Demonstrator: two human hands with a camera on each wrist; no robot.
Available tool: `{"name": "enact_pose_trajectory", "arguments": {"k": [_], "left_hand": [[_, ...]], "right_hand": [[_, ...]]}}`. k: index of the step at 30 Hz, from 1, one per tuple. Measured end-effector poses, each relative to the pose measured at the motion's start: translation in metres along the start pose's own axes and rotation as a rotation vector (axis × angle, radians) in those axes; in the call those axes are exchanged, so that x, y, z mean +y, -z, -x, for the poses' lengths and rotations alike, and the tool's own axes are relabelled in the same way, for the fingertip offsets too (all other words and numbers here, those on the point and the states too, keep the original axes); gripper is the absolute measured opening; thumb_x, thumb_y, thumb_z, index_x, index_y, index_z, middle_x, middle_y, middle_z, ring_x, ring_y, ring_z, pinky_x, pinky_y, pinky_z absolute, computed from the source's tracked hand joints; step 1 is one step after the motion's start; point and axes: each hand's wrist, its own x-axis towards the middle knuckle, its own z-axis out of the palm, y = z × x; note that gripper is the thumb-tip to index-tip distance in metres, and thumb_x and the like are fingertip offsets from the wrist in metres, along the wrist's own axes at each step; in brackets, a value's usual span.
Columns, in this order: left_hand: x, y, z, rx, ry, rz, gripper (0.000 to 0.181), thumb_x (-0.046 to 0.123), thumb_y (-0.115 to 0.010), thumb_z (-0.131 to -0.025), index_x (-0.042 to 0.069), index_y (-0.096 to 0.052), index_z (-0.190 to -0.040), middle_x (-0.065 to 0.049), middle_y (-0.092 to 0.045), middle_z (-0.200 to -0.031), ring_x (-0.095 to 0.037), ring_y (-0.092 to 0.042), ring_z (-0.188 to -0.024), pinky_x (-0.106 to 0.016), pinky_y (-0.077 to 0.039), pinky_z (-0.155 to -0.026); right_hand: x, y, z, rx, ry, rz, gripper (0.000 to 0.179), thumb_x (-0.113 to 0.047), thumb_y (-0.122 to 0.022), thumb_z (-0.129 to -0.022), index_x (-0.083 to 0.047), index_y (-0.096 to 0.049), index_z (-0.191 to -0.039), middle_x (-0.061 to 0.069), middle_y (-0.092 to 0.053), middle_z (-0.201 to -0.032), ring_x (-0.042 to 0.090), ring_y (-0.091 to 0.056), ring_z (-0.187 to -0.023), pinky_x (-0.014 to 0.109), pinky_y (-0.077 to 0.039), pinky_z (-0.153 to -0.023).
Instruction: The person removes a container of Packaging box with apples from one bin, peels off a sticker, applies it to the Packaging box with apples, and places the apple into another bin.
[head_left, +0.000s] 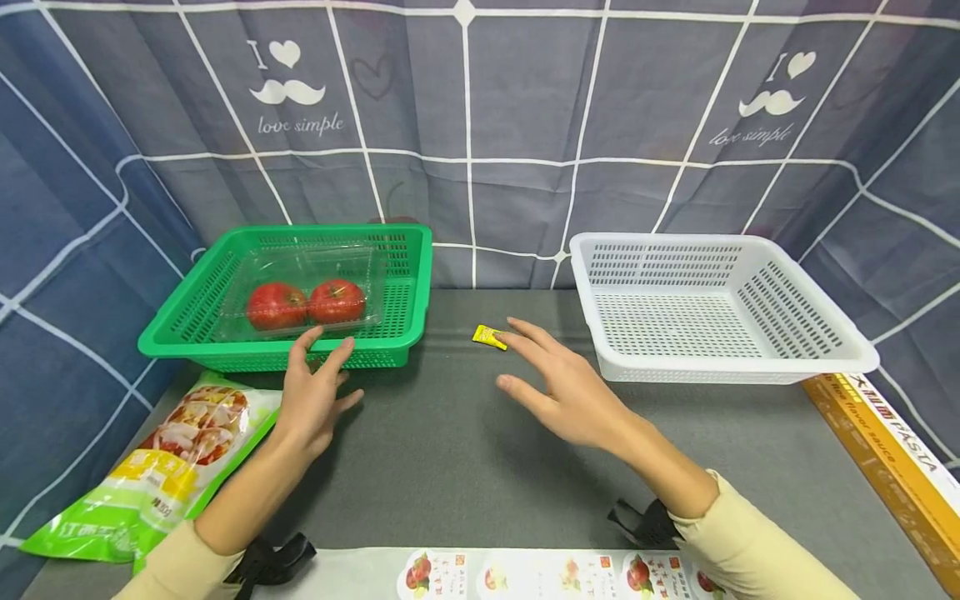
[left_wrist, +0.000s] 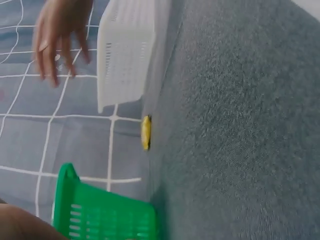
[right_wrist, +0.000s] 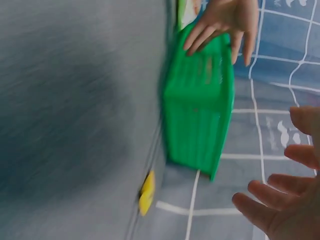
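Note:
My left hand [head_left: 313, 398] is at the front rim of the green basket [head_left: 420, 292], its fingers spread and relaxed with nothing in them. Inside that basket lies a clear plastic box [head_left: 367, 258] with two red fruits [head_left: 337, 301], which look like tomatoes or apples. A small yellow packet [head_left: 489, 337] lies on the grey table between the two baskets. Above the table, my right hand [head_left: 562, 385] reaches toward the packet, fingers loosely extended and holding nothing; a fingertip overlaps the packet's edge in the head view. In the right wrist view the packet [right_wrist: 146, 194] sits apart from the fingers.
An empty white basket [head_left: 720, 367] stands at the back right. Beside it, a long orange pasta box [head_left: 892, 475] runs along the right edge. A green food bag [head_left: 172, 467] lies at the left under my forearm. Printed paper [head_left: 360, 575] lines the front edge.

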Motion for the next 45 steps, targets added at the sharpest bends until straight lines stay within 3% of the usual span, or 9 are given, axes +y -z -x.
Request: {"name": "enact_pose_trajectory", "arguments": {"k": [3, 6, 8, 10, 13, 21, 32, 38, 45], "left_hand": [[-0.003, -0.008, -0.004, 0.117, -0.041, -0.020, 0.070, 0.038, -0.056, -0.100, 0.022, -0.014, -0.154, -0.009, -0.010, -0.156, -0.028, -0.038, -0.126, -0.046, -0.041, -0.101], [-0.011, -0.015, -0.009, 0.231, -0.121, -0.074, 0.060, 0.034, -0.055, -0.102, 0.018, -0.024, -0.151, -0.005, -0.013, -0.157, -0.022, -0.033, -0.127, -0.042, -0.035, -0.104], [-0.015, -0.020, -0.012, 0.287, -0.161, -0.087, 0.055, 0.032, -0.054, -0.102, 0.016, -0.028, -0.148, -0.004, -0.021, -0.154, -0.021, -0.041, -0.116, -0.038, -0.036, -0.097], [-0.018, -0.022, -0.013, 0.311, -0.188, -0.064, 0.053, 0.031, -0.056, -0.101, 0.016, -0.031, -0.146, -0.004, -0.024, -0.151, -0.023, -0.043, -0.115, -0.038, -0.036, -0.097], [-0.020, -0.024, -0.013, 0.334, -0.190, -0.019, 0.053, 0.029, -0.058, -0.100, 0.016, -0.033, -0.145, -0.002, -0.027, -0.142, -0.021, -0.045, -0.089, -0.036, -0.040, -0.084], [-0.021, -0.028, -0.014, 0.333, -0.184, 0.040, 0.055, 0.026, -0.063, -0.098, 0.016, -0.035, -0.145, -0.002, -0.021, -0.141, -0.017, -0.042, -0.096, -0.035, -0.042, -0.086], [-0.021, -0.029, -0.015, 0.318, -0.195, 0.049, 0.057, 0.027, -0.063, -0.098, 0.016, -0.034, -0.147, -0.003, -0.019, -0.142, -0.024, -0.046, -0.095, -0.034, -0.043, -0.086], [-0.023, -0.028, -0.013, 0.319, -0.183, 0.039, 0.057, 0.029, -0.061, -0.099, 0.017, -0.032, -0.147, -0.003, -0.013, -0.153, -0.019, -0.043, -0.106, -0.041, -0.040, -0.095], [-0.023, -0.024, -0.014, 0.331, -0.183, 0.035, 0.057, 0.029, -0.062, -0.099, 0.017, -0.034, -0.147, -0.003, -0.016, -0.149, -0.021, -0.045, -0.101, -0.039, -0.041, -0.091]], "right_hand": [[-0.011, -0.008, -0.031, 0.049, -0.014, -0.167, 0.045, -0.029, -0.060, -0.099, -0.013, -0.053, -0.141, 0.004, -0.045, -0.147, 0.021, -0.051, -0.126, 0.045, -0.045, -0.098], [-0.020, -0.018, -0.065, 0.077, -0.070, -0.327, 0.039, -0.024, -0.060, -0.099, -0.010, -0.057, -0.135, 0.004, -0.053, -0.139, 0.019, -0.054, -0.122, 0.039, -0.047, -0.096], [-0.026, -0.026, -0.086, 0.077, -0.128, -0.420, 0.038, -0.022, -0.059, -0.099, -0.010, -0.058, -0.134, 0.002, -0.056, -0.135, 0.016, -0.057, -0.117, 0.037, -0.049, -0.093], [-0.029, -0.033, -0.104, 0.068, -0.174, -0.448, 0.037, -0.024, -0.058, -0.099, -0.012, -0.058, -0.134, 0.002, -0.058, -0.133, 0.015, -0.059, -0.115, 0.037, -0.049, -0.092], [-0.032, -0.044, -0.127, 0.057, -0.211, -0.496, 0.039, -0.025, -0.058, -0.099, -0.011, -0.057, -0.135, 0.006, -0.058, -0.134, 0.015, -0.060, -0.113, 0.035, -0.050, -0.089], [-0.038, -0.073, -0.176, 0.045, -0.321, -0.549, 0.044, -0.028, -0.061, -0.099, -0.012, -0.054, -0.139, 0.005, -0.051, -0.142, 0.022, -0.056, -0.121, 0.038, -0.048, -0.092], [-0.050, -0.110, -0.208, 0.031, -0.534, -0.654, 0.057, -0.032, -0.062, -0.096, -0.020, -0.045, -0.149, 0.005, -0.041, -0.152, 0.026, -0.043, -0.134, 0.048, -0.041, -0.102], [-0.049, -0.119, -0.213, -0.049, -0.559, -0.741, 0.059, -0.034, -0.065, -0.094, -0.025, -0.045, -0.148, 0.005, -0.044, -0.150, 0.024, -0.047, -0.130, 0.049, -0.039, -0.103], [-0.049, -0.124, -0.214, -0.063, -0.541, -0.745, 0.057, -0.028, -0.065, -0.095, -0.021, -0.046, -0.148, 0.005, -0.044, -0.149, 0.025, -0.048, -0.129, 0.048, -0.041, -0.102]]}}
